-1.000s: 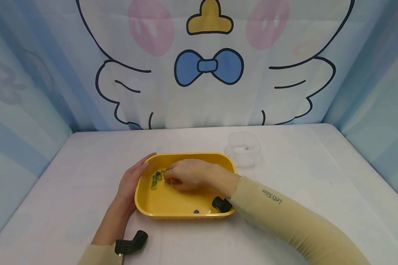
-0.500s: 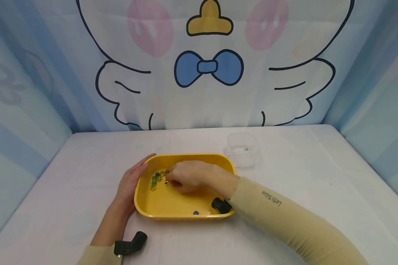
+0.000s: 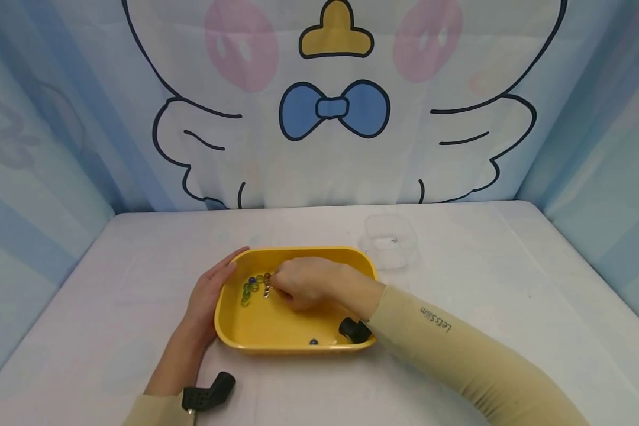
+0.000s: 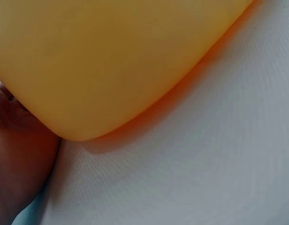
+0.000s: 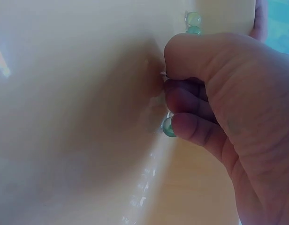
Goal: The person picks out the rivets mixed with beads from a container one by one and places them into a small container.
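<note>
In the head view a yellow tray (image 3: 266, 331) stands on the table. My left hand (image 3: 205, 299) lies along its left outer wall, fingers extended and thumb at the rim. Inside the tray my right hand (image 3: 306, 284) has its fingers curled. The right wrist view shows thumb and finger pinching a tiny silvery piece (image 5: 163, 73), mostly hidden. A green glass marble (image 5: 168, 127) touches a lower finger. Left of the right hand lie several green and yellow marbles (image 3: 247, 293), a blue marble (image 3: 252, 280), an amber bead (image 3: 267, 276) and a short row of silvery beads (image 3: 266, 291).
Another blue marble (image 3: 313, 342) sits by the tray's near wall. A clear plastic box (image 3: 389, 260) with a small dark bit inside stands behind the tray's right corner. Black wrist cameras (image 3: 209, 393) are worn on both arms. A patterned curtain (image 3: 332, 165) backs the white table (image 3: 490, 266).
My right hand has shifted slightly right, uncovering the amber bead and more of the silvery row. The left hand stays at the tray's side.
</note>
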{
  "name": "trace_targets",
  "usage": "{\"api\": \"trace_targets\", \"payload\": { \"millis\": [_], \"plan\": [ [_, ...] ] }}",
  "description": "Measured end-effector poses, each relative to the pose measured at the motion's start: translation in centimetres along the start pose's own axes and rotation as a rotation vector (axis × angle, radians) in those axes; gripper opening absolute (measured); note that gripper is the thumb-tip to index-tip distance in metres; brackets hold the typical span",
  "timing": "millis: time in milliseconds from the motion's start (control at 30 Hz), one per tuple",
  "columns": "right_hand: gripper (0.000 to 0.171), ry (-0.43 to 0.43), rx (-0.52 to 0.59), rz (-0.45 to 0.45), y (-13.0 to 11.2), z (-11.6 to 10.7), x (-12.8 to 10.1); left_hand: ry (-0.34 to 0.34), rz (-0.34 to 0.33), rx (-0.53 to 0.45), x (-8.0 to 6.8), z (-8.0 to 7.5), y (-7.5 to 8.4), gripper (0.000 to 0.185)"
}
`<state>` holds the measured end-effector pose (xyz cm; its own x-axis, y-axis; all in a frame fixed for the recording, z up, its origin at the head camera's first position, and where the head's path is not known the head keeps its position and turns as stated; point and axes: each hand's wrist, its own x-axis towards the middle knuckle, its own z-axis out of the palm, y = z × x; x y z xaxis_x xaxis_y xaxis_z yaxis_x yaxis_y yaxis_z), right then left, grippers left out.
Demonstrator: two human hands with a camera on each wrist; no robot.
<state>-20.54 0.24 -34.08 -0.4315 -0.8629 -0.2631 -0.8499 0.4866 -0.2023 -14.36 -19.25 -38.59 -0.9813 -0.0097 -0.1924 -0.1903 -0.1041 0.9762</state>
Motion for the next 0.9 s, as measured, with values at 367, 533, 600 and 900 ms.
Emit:
{"api": "trace_targets", "payload": {
  "millis": [367, 533, 600, 900],
  "plan": [
    [0.013, 0.034, 0.038, -0.038, 0.4, -0.2, -0.1, 0.000, 0.001, -0.005, 0.0, 0.0, 0.1, 0.049],
    [0.014, 0.070, 0.070, -0.065, 0.6, -0.4, -0.4, 0.003, -0.003, -0.007, 0.0, 0.0, 0.1, 0.049],
    [0.014, 0.087, 0.078, -0.072, 0.7, -0.5, -0.5, 0.003, -0.004, -0.004, 0.0, 0.0, 0.1, 0.049],
    [0.006, 0.185, 0.123, -0.068, 0.8, -0.8, -1.3, 0.004, 0.002, -0.009, 0.0, -0.1, 0.0, 0.049]
  ]
}}
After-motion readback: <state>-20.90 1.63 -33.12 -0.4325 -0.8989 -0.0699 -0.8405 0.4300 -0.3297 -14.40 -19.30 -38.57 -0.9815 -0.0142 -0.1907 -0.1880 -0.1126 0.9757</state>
